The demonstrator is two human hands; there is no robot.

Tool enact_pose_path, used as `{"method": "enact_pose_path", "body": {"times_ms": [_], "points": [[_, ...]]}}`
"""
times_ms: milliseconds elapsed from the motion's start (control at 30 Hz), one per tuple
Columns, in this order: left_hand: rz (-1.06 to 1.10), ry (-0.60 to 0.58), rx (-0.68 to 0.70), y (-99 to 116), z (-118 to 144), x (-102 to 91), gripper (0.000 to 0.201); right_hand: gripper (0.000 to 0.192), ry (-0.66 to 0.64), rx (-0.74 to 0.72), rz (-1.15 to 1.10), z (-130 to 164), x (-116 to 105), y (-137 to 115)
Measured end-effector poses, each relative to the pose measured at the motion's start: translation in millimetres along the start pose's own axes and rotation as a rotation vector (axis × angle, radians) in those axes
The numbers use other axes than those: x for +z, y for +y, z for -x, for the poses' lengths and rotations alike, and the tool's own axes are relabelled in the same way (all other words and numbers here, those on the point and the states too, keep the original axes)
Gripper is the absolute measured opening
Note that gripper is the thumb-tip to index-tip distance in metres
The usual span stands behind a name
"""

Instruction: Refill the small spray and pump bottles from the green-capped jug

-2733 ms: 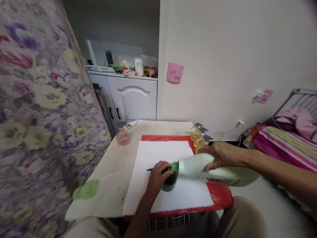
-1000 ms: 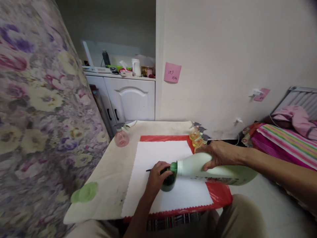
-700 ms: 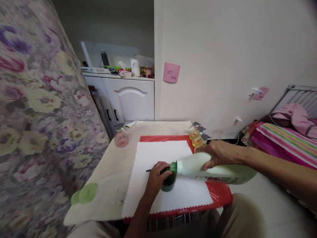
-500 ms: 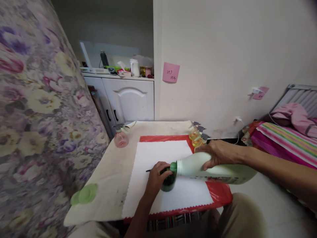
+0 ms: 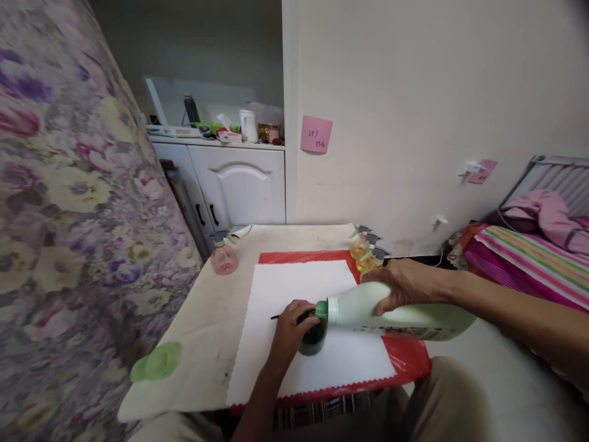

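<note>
My right hand [image 5: 405,285] is wrapped round a large pale green bottle [image 5: 359,307] with printing on its side. The bottle lies tilted nearly level, its green spout [image 5: 321,309] at the top of a small dark green bottle [image 5: 313,344]. Whether liquid is flowing cannot be made out. Fingers of my left hand [image 5: 292,325] curl round the upper part of the small bottle, which stands on a white sheet [image 5: 350,368]. A thin black piece [image 5: 275,317] pokes out beside that hand.
Red plastic [image 5: 409,359] lies under the sheet on the cloth-covered table [image 5: 197,344]. A pink spray bottle [image 5: 224,259] stands back left, several yellow spray bottles [image 5: 365,261] back right. Light green round lids [image 5: 163,361] lie front left. A floral curtain [image 5: 83,215] hangs at left.
The view has shifted very slightly. Both hands keep their hold, and the two bottles stay in the same positions against each other.
</note>
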State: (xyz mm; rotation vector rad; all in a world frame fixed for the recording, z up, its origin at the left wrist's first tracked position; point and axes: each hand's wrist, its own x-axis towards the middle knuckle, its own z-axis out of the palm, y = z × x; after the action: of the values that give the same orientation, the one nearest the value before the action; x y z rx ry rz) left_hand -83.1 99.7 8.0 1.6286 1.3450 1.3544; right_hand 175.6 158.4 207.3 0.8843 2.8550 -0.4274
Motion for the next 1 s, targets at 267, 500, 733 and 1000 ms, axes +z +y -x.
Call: {"method": "enact_pose_path", "body": {"times_ms": [267, 500, 733, 1000], "points": [[-0.007, -0.005, -0.001, 0.9, -0.1, 0.6, 0.018, 0.045, 0.006, -0.004, 0.008, -0.4, 1.3, 2.5], [-0.018, -0.002, 0.008, -0.5, -0.5, 0.2, 0.017, 0.044, 0.001, 0.01, 0.005, 0.0, 1.6, 2.1], [-0.022, 0.013, 0.006, 1.5, 0.0, 0.0, 0.018, 0.044, 0.003, 0.0, -0.006, 0.4, 0.9, 1.3], [-0.017, 0.012, 0.006, 0.8, -0.2, -0.2, 0.017, 0.044, 0.006, 0.0, 0.007, 0.2, 1.4, 2.3]]}}
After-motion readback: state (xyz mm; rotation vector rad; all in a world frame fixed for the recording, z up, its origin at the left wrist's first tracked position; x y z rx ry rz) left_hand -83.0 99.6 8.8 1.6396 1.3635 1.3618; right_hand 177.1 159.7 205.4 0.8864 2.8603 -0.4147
